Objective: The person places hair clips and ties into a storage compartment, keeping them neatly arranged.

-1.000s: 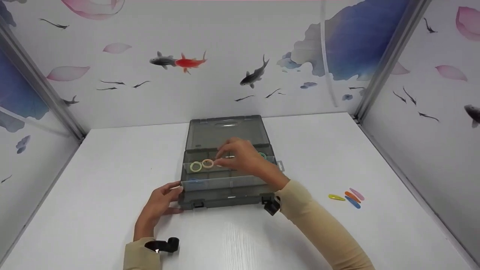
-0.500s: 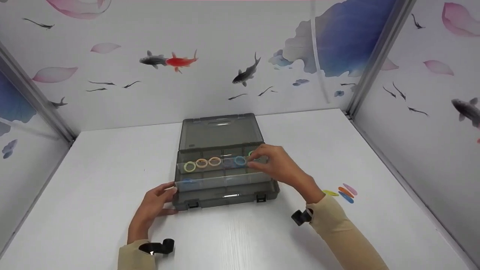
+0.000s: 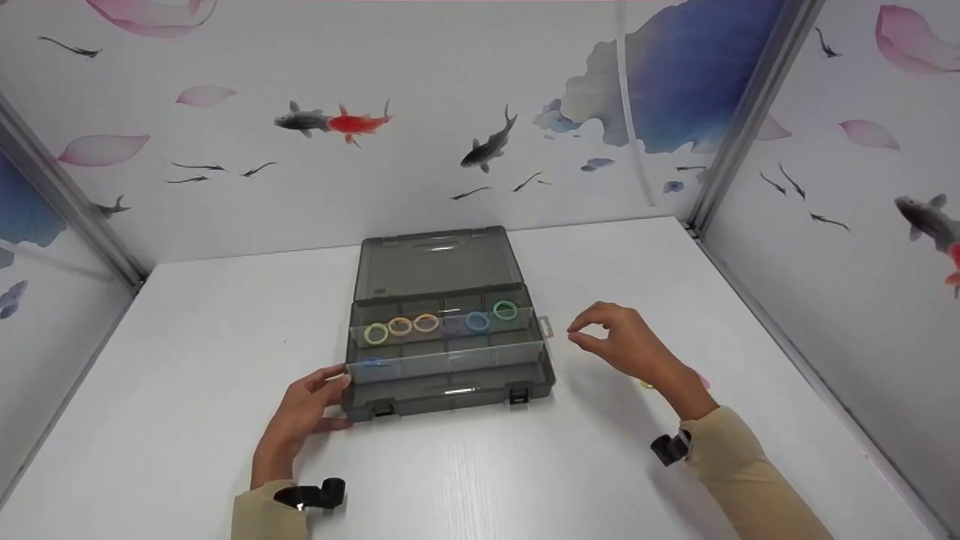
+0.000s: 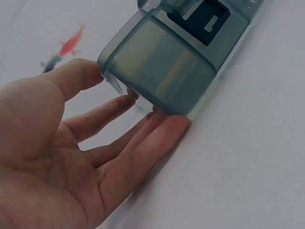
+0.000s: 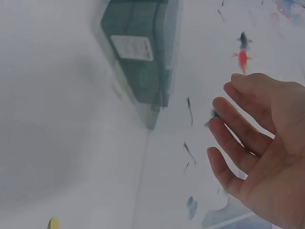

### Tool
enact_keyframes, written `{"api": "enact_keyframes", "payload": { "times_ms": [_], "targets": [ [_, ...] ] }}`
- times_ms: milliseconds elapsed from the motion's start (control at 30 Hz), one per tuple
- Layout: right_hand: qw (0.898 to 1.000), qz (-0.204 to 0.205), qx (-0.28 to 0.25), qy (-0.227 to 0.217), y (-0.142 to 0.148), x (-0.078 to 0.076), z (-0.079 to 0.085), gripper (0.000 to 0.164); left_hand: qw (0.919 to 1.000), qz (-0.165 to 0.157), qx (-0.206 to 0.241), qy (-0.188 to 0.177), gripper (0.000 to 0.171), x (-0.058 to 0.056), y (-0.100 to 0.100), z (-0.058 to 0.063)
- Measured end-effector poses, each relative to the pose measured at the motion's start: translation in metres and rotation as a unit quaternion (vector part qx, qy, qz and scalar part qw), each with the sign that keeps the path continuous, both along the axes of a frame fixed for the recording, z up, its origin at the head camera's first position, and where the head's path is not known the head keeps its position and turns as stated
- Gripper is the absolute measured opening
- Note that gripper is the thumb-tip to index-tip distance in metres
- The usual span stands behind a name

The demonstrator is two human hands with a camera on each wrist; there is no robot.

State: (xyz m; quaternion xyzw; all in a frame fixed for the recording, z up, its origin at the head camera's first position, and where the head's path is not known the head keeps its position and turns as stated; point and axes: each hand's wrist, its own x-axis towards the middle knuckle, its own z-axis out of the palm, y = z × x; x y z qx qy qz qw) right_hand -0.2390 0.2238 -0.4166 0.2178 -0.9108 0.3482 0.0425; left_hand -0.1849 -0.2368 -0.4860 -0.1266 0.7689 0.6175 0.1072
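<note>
While my left grip (image 3: 300, 409) rested with loose fingers against the left side of the grey box (image 3: 450, 403), at the centre of the frame, my right grip (image 3: 628, 343), right of centre, was relaxed, with nothing seen between its fingertips. The rings (image 3: 495, 310) showed in a row inside the box. In my judgement, good work needed a light, steady left touch and right fingers well clear of the rings.
</note>
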Motion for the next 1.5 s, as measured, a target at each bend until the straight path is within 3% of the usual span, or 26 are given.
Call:
{"api": "enact_keyframes", "payload": {
  "times_ms": [267, 567, 733, 933, 1500],
  "targets": [
    [0.999, -0.015, 0.025, -0.018, 0.042, 0.001, -0.019, 0.014, 1.0, -0.005, -0.001, -0.001, 0.056, -0.001, -0.002, 0.001],
    [0.997, -0.002, 0.043, -0.071, 0.091, 0.003, -0.027, 0.044, 1.0, -0.004, 0.001, 0.006, 0.055, -0.001, -0.003, 0.0],
    [0.993, -0.001, 0.048, -0.111, 0.111, 0.001, -0.036, 0.05, 1.0, -0.006, 0.001, 0.007, 0.055, 0.0, -0.004, -0.003],
    [0.987, -0.003, 0.05, -0.152, 0.125, -0.002, -0.047, 0.044, 1.0, -0.004, -0.001, 0.004, 0.055, 0.002, -0.004, -0.005],
    [0.988, 0.01, 0.08, -0.136, 0.13, 0.003, -0.052, 0.016, 1.0, -0.008, -0.001, 0.005, 0.055, 0.001, -0.002, -0.001]
  ]
}}
